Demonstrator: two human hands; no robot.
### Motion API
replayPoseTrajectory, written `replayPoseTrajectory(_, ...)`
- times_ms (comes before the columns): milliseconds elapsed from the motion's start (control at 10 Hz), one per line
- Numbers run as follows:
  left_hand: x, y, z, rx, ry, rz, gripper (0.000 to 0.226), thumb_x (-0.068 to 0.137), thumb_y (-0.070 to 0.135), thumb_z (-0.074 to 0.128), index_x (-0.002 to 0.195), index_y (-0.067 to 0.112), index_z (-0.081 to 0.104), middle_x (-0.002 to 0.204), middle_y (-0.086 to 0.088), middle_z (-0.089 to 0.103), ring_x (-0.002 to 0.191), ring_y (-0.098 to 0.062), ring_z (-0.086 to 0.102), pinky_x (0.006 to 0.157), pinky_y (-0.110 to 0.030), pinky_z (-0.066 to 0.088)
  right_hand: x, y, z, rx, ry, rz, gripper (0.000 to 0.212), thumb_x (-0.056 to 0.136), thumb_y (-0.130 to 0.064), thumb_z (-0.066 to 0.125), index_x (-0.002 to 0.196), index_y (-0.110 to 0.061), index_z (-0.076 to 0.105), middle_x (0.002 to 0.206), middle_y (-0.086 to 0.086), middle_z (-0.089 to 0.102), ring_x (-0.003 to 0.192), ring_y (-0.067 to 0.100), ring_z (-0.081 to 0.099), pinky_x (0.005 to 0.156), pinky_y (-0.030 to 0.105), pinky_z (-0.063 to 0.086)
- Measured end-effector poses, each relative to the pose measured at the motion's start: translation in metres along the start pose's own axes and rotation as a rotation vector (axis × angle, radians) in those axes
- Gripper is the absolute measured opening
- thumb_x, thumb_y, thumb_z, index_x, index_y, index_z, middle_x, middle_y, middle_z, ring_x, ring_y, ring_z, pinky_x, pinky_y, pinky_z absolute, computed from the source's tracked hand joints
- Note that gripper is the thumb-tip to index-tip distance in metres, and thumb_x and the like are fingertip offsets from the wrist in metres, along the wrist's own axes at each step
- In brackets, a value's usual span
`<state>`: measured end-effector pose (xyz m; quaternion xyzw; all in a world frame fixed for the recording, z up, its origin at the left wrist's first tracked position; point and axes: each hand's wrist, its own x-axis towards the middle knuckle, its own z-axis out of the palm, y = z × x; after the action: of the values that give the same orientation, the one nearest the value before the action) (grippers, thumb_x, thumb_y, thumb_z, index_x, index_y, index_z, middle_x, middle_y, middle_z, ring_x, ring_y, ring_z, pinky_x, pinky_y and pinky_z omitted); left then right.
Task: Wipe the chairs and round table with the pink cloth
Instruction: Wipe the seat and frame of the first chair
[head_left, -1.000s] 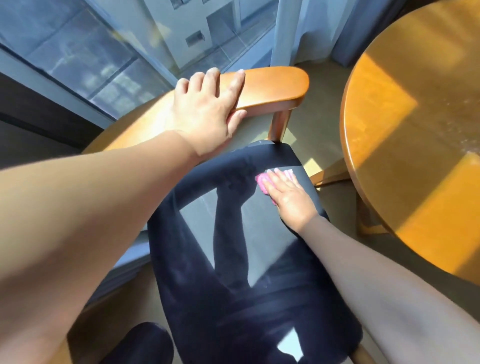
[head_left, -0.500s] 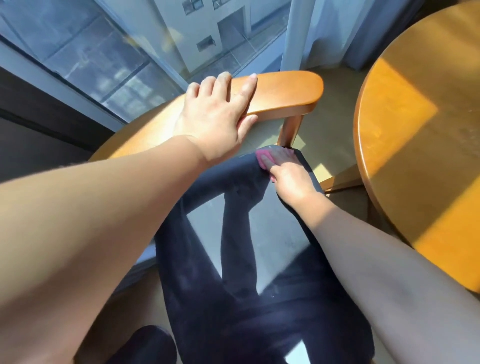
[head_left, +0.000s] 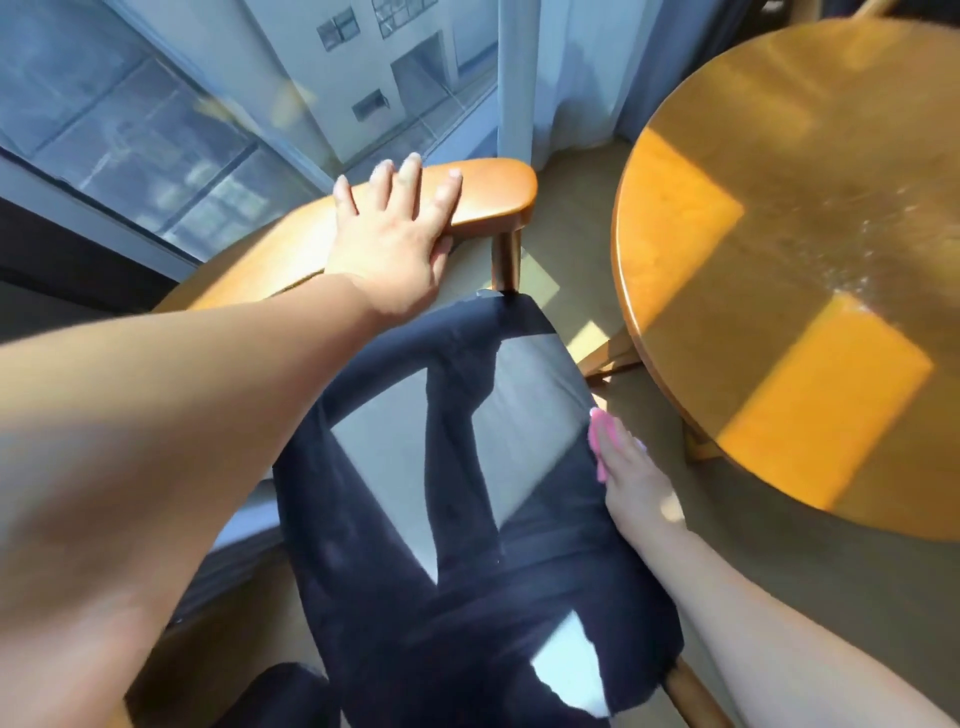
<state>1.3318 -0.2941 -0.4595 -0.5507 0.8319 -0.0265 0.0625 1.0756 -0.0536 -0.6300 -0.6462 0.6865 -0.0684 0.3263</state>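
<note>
Right grip (head_left: 639, 486) lies flat, fingers straight, pressing the pink cloth (head_left: 601, 441) against the right edge of the dark chair seat (head_left: 530, 405), near the round worktop (head_left: 779, 234). Left grip (head_left: 389, 244) released, fingers spread, palm resting on the curved wooden backrest (head_left: 493, 192). Cloth and worktop apart, not touching.

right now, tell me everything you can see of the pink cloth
Only a narrow strip of the pink cloth shows. It is bright pink, looks soft, and seems folded or bunched small. The right hand lies flat over the rest with straight fingers, pressing it against the right edge of the dark seat cushion. Its full shape and texture are hidden or blurred.
</note>
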Motion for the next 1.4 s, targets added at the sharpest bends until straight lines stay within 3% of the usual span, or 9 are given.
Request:
replayPoseTrajectory(100, -0.005, 0.001, 0.000, 0.024, 0.011, 0.057, 0.066, 0.093, 0.037, 0.040, 0.151, 0.022, 0.013, 0.158, -0.016, 0.012, 0.142, -0.040, 0.012, 0.109, -0.065, 0.012, 0.000, -0.005, -0.002, 0.104, 0.004, 0.021, 0.072, 0.094, 0.012, 0.033, 0.151, -0.022, 0.007, 0.152, -0.005, 0.033, 0.137, 0.012, 0.028, 0.123, 0.037, 0.004)
replayPoseTrajectory(200, -0.007, 0.002, 0.002, 0.022, 0.011, 0.054, 0.070, 0.090, 0.037, 0.045, 0.151, 0.022, 0.014, 0.158, -0.014, 0.013, 0.143, -0.041, 0.013, 0.109, -0.066, 0.012, 0.010, -0.012, -0.008, 0.263, 0.072, 0.064, 0.048, 0.102, -0.001, 0.029, 0.145, -0.018, 0.042, 0.110, 0.008, 0.059, 0.103, 0.019, 0.048, 0.120, 0.032, 0.014)
replayPoseTrajectory(300, -0.007, 0.002, 0.003, 0.016, 0.013, 0.057, 0.073, 0.086, 0.036, 0.049, 0.150, 0.022, 0.015, 0.157, -0.014, 0.014, 0.142, -0.041, 0.014, 0.109, -0.067, 0.012, 0.043, -0.026, -0.008, 0.179, 0.093, 0.035, 0.052, 0.098, -0.002, 0.031, 0.146, -0.018, 0.041, 0.118, -0.002, 0.058, 0.089, 0.021, 0.052, 0.101, 0.012, 0.018)
replayPoseTrajectory(500, -0.007, 0.002, 0.003, 0.009, 0.034, 0.058, 0.075, 0.085, 0.034, 0.047, 0.151, 0.023, 0.014, 0.158, -0.013, 0.013, 0.143, -0.039, 0.012, 0.110, -0.066, 0.011, 0.122, -0.060, -0.018, 0.120, 0.142, -0.022, 0.027, 0.103, -0.030, 0.032, 0.095, -0.023, 0.057, 0.081, 0.003, 0.054, 0.087, 0.016, 0.048, 0.083, 0.021, 0.037)
replayPoseTrajectory(600, -0.008, 0.002, 0.004, -0.002, 0.050, 0.058, 0.073, 0.085, 0.033, 0.045, 0.150, 0.023, 0.015, 0.158, -0.012, 0.014, 0.143, -0.040, 0.013, 0.109, -0.066, 0.012, 0.161, -0.085, -0.029, -0.002, 0.022, 0.063, 0.016, 0.091, -0.004, 0.045, 0.086, -0.010, 0.059, 0.094, 0.014, 0.054, 0.096, 0.036, 0.050, 0.073, 0.029, 0.028)
replayPoseTrajectory(900, -0.008, 0.004, 0.004, -0.001, 0.042, 0.053, 0.073, 0.087, 0.034, 0.042, 0.151, 0.024, 0.010, 0.159, -0.010, 0.010, 0.144, -0.037, 0.009, 0.111, -0.065, 0.009, 0.152, -0.081, -0.032, 0.035, -0.017, 0.058, 0.024, 0.102, -0.017, 0.040, 0.110, -0.007, 0.060, 0.130, 0.021, 0.050, 0.112, 0.039, 0.050, 0.093, 0.038, 0.039)
replayPoseTrajectory(1000, -0.008, 0.005, 0.003, 0.001, 0.026, 0.049, 0.074, 0.087, 0.035, 0.043, 0.151, 0.025, 0.008, 0.159, -0.010, 0.008, 0.145, -0.037, 0.007, 0.111, -0.064, 0.009, 0.127, -0.059, -0.021, -0.397, -0.103, 0.015, 0.059, 0.102, -0.023, 0.036, 0.151, 0.003, 0.016, 0.156, 0.028, 0.017, 0.142, 0.047, 0.017, 0.119, 0.053, 0.013)
replayPoseTrajectory(1200, -0.011, 0.008, -0.001, -0.032, -0.003, 0.045, 0.080, 0.084, 0.034, 0.048, 0.152, 0.022, 0.007, 0.159, -0.012, 0.006, 0.145, -0.035, 0.004, 0.114, -0.058, 0.005, 0.055, -0.047, -0.028, 0.197, -0.006, 0.344, 0.032, 0.104, -0.029, 0.018, 0.110, -0.016, 0.047, 0.105, 0.010, 0.057, 0.092, 0.033, 0.054, 0.076, 0.036, 0.042)
replayPoseTrajectory(1400, -0.071, 0.005, 0.001, -0.102, -0.014, 0.098, 0.076, 0.088, 0.022, 0.047, 0.152, 0.010, 0.008, 0.159, -0.014, 0.000, 0.147, -0.026, -0.003, 0.119, -0.042, -0.003, -0.033, -0.025, -0.026, 0.115, -0.096, 0.536, 0.050, 0.103, -0.045, 0.022, 0.116, -0.014, 0.058, 0.097, 0.006, 0.060, 0.100, 0.034, 0.061, 0.083, 0.039, 0.046)
